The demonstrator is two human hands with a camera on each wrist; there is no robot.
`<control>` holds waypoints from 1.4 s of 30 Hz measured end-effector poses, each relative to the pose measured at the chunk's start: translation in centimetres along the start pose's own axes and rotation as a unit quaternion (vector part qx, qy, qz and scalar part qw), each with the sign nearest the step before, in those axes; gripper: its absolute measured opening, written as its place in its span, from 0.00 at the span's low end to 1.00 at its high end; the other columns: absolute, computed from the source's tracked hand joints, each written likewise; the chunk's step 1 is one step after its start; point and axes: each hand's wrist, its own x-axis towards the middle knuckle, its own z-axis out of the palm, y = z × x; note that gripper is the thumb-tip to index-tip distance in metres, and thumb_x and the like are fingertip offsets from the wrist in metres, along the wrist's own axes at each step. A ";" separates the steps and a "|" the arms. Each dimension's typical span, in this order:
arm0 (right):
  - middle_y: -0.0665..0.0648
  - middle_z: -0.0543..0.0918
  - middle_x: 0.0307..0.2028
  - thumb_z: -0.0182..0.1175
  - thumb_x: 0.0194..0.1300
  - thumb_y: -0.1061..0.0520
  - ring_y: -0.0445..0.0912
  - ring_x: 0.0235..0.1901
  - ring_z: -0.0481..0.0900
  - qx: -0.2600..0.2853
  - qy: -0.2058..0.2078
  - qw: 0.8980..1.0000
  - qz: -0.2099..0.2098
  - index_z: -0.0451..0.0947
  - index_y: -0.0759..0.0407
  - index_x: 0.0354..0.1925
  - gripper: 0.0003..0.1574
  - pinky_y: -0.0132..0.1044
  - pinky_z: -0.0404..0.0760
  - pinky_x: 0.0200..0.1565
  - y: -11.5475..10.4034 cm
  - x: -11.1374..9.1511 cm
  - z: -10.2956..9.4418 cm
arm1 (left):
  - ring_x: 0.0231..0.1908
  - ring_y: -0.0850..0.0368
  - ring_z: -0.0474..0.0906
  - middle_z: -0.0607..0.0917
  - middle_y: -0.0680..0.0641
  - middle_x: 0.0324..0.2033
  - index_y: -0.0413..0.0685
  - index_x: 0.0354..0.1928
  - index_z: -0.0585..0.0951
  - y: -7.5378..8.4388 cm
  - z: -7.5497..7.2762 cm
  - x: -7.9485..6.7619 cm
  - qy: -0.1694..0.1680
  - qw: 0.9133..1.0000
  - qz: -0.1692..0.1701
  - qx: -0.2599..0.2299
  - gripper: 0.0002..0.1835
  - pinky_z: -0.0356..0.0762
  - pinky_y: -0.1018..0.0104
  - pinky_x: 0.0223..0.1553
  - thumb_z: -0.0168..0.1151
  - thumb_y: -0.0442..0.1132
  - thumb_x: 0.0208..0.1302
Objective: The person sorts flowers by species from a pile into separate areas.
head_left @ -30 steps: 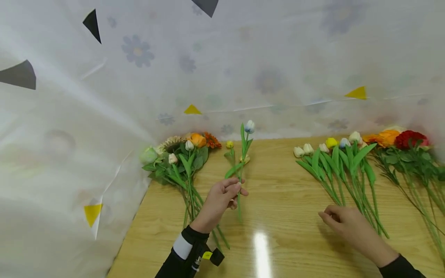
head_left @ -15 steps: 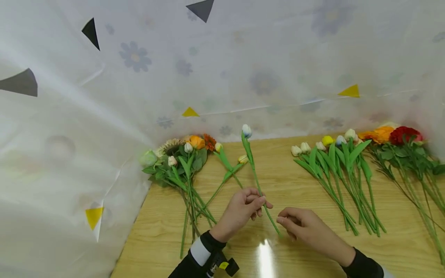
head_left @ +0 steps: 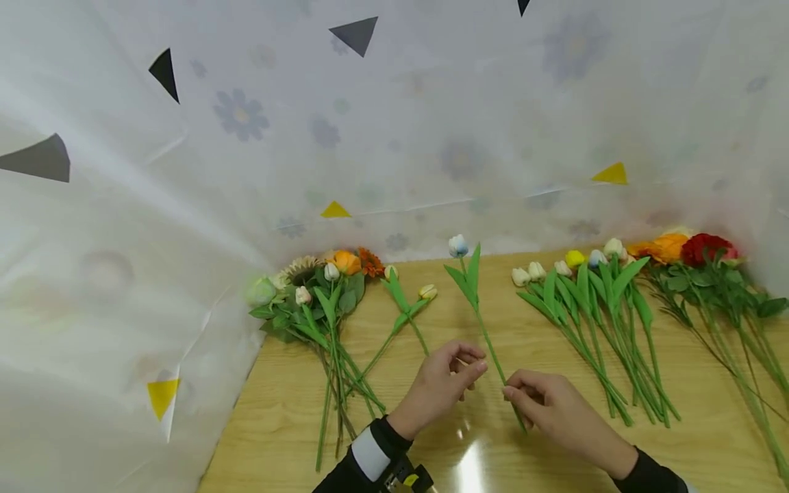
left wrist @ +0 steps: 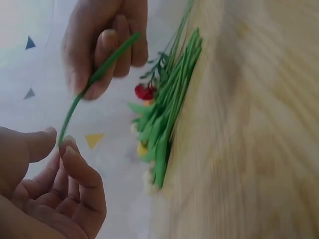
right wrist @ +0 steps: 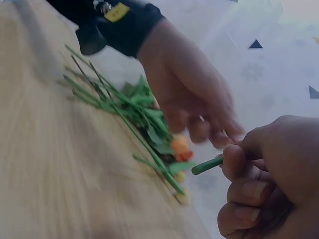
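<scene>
A tulip (head_left: 458, 246) with a white and pale blue bloom and green leaves slants over the table in the head view. Near the lower end of its stem, my right hand (head_left: 557, 411) pinches it between thumb and fingers. In the right wrist view, the cut stem end (right wrist: 207, 165) pokes out past the fingers of my right hand (right wrist: 269, 174). My left hand (head_left: 440, 387) is just left of the stem, thumb and fingers a little apart and loosely bent. The left wrist view has the left fingertips (left wrist: 70, 144) close by the stem (left wrist: 75, 104).
Two yellowish tulips (head_left: 427, 292) lie crossed at mid-left. Left of them is a mixed flower bunch (head_left: 339, 287). Several tulips (head_left: 592, 294) lie on the right, beside red and orange flowers (head_left: 705, 250). A pale sheet (head_left: 394, 137) rises behind the wooden table (head_left: 468, 431).
Both hands have come together near the middle. The blue-white tulip has moved right, from my left hand's grip into my right hand's pinch. The left fingers have loosened from the stem.
</scene>
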 end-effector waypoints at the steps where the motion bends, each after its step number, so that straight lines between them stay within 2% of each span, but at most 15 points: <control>1: 0.45 0.74 0.18 0.53 0.76 0.53 0.34 0.14 0.66 -0.022 0.019 1.000 0.002 0.79 0.53 0.37 0.10 0.30 0.67 0.18 0.2 -0.1 -0.5 | 0.27 0.65 0.77 0.82 0.53 0.38 0.53 0.51 0.79 -0.2 -0.4 0.1 0.005 1.000 0.005 0.016 0.12 0.77 0.71 0.24 0.59 0.49 0.72; 4: 0.43 0.72 0.17 0.55 0.75 0.55 0.35 0.14 0.65 -0.099 0.076 0.992 0.014 0.80 0.54 0.37 0.10 0.30 0.65 0.18 0.9 -0.3 -2.3 | 0.29 0.61 0.80 0.82 0.50 0.40 0.51 0.55 0.78 -0.8 -1.9 0.2 0.018 0.998 0.013 0.064 0.15 0.77 0.70 0.25 0.56 0.50 0.74; 7: 0.44 0.71 0.16 0.56 0.74 0.55 0.35 0.13 0.64 -0.186 0.119 0.974 0.048 0.81 0.57 0.37 0.10 0.31 0.63 0.18 1.8 -0.5 -4.4 | 0.30 0.60 0.80 0.83 0.49 0.41 0.50 0.58 0.77 -1.4 -3.6 0.4 0.027 0.991 0.001 0.132 0.18 0.76 0.70 0.26 0.55 0.50 0.75; 9: 0.45 0.71 0.16 0.55 0.75 0.56 0.35 0.13 0.64 -0.239 0.132 0.959 0.070 0.81 0.59 0.38 0.10 0.31 0.62 0.18 2.7 -0.8 -5.8 | 0.30 0.61 0.79 0.84 0.48 0.40 0.49 0.60 0.76 -1.9 -4.5 0.6 0.029 0.981 -0.017 0.191 0.19 0.75 0.70 0.26 0.55 0.49 0.75; 12: 0.48 0.69 0.16 0.55 0.74 0.56 0.38 0.14 0.62 -0.303 0.130 0.938 0.104 0.80 0.61 0.38 0.11 0.32 0.58 0.19 4.2 -1.2 -7.6 | 0.26 0.65 0.77 0.85 0.50 0.36 0.47 0.64 0.74 -2.9 -5.6 0.9 0.026 0.957 -0.042 0.284 0.21 0.73 0.70 0.24 0.56 0.47 0.74; 15: 0.50 0.67 0.17 0.53 0.75 0.55 0.42 0.16 0.61 -0.323 0.105 0.929 0.148 0.80 0.62 0.38 0.13 0.35 0.56 0.21 5.6 -1.7 -8.8 | 0.18 0.66 0.70 0.84 0.51 0.25 0.47 0.65 0.73 -3.9 -6.0 1.2 0.024 0.935 -0.052 0.351 0.22 0.65 0.71 0.20 0.58 0.45 0.73; 18: 0.52 0.68 0.17 0.52 0.74 0.55 0.44 0.16 0.63 -0.325 0.076 0.925 0.182 0.80 0.61 0.36 0.14 0.37 0.57 0.21 6.5 -1.9 -9.4 | 0.16 0.64 0.66 0.80 0.53 0.20 0.48 0.61 0.76 -4.6 -6.1 1.4 0.027 0.917 -0.042 0.395 0.20 0.61 0.70 0.18 0.60 0.45 0.72; 21: 0.51 0.67 0.16 0.53 0.73 0.54 0.45 0.16 0.64 -0.325 0.061 0.922 0.201 0.77 0.57 0.28 0.16 0.37 0.58 0.21 7.0 -1.9 -9.5 | 0.18 0.64 0.67 0.80 0.53 0.22 0.48 0.51 0.80 -5.1 -6.0 1.5 0.036 0.906 -0.027 0.421 0.13 0.63 0.70 0.20 0.62 0.46 0.70; 23: 0.51 0.65 0.15 0.54 0.72 0.54 0.44 0.15 0.63 -0.327 0.060 0.920 0.207 0.74 0.54 0.24 0.17 0.37 0.58 0.21 7.3 -2.0 -9.4 | 0.19 0.64 0.69 0.81 0.51 0.23 0.48 0.43 0.81 -5.3 -5.9 1.5 0.043 0.904 -0.020 0.426 0.09 0.64 0.70 0.21 0.63 0.45 0.69; 25: 0.51 0.64 0.15 0.55 0.72 0.54 0.44 0.15 0.62 -0.326 0.060 0.919 0.212 0.72 0.53 0.23 0.18 0.37 0.57 0.21 7.5 -2.1 -9.3 | 0.20 0.64 0.70 0.82 0.51 0.24 0.48 0.37 0.81 -5.4 -5.8 1.5 0.046 0.904 -0.020 0.424 0.07 0.66 0.71 0.21 0.64 0.43 0.68; 28: 0.50 0.63 0.15 0.54 0.72 0.54 0.44 0.15 0.60 -0.320 0.057 0.920 0.217 0.71 0.53 0.22 0.19 0.37 0.56 0.21 7.7 -2.3 -9.3 | 0.20 0.65 0.70 0.82 0.51 0.25 0.46 0.38 0.82 -5.4 -5.9 1.4 0.048 0.914 -0.029 0.403 0.06 0.67 0.72 0.21 0.62 0.41 0.70; 33: 0.50 0.61 0.15 0.53 0.73 0.53 0.44 0.15 0.59 -0.311 0.047 0.922 0.226 0.70 0.53 0.21 0.21 0.37 0.54 0.21 7.8 -2.3 -9.6 | 0.21 0.63 0.73 0.85 0.45 0.32 0.38 0.51 0.79 -5.1 -6.6 1.2 0.050 0.950 -0.043 0.304 0.11 0.68 0.71 0.21 0.51 0.34 0.76; 36: 0.51 0.63 0.15 0.53 0.73 0.53 0.45 0.16 0.60 -0.314 0.046 0.921 0.226 0.73 0.54 0.24 0.18 0.37 0.55 0.22 7.7 -2.4 -9.7 | 0.22 0.58 0.77 0.86 0.39 0.35 0.36 0.57 0.75 -5.1 -7.1 1.0 0.051 0.972 -0.058 0.224 0.13 0.70 0.70 0.21 0.49 0.31 0.76; 38: 0.51 0.64 0.15 0.53 0.73 0.54 0.45 0.15 0.61 -0.318 0.053 0.921 0.220 0.74 0.54 0.25 0.17 0.37 0.56 0.21 7.5 -2.5 -9.6 | 0.22 0.55 0.79 0.86 0.38 0.36 0.38 0.60 0.72 -5.1 -7.4 0.8 0.060 0.979 -0.081 0.177 0.14 0.72 0.69 0.21 0.50 0.33 0.76; 42: 0.51 0.64 0.15 0.53 0.73 0.54 0.44 0.15 0.60 -0.326 0.080 0.922 0.193 0.73 0.53 0.26 0.16 0.36 0.54 0.21 6.9 -2.5 -8.9 | 0.24 0.52 0.82 0.87 0.38 0.38 0.38 0.64 0.66 -5.0 -7.7 0.4 0.079 0.986 -0.106 0.098 0.21 0.76 0.65 0.23 0.55 0.35 0.74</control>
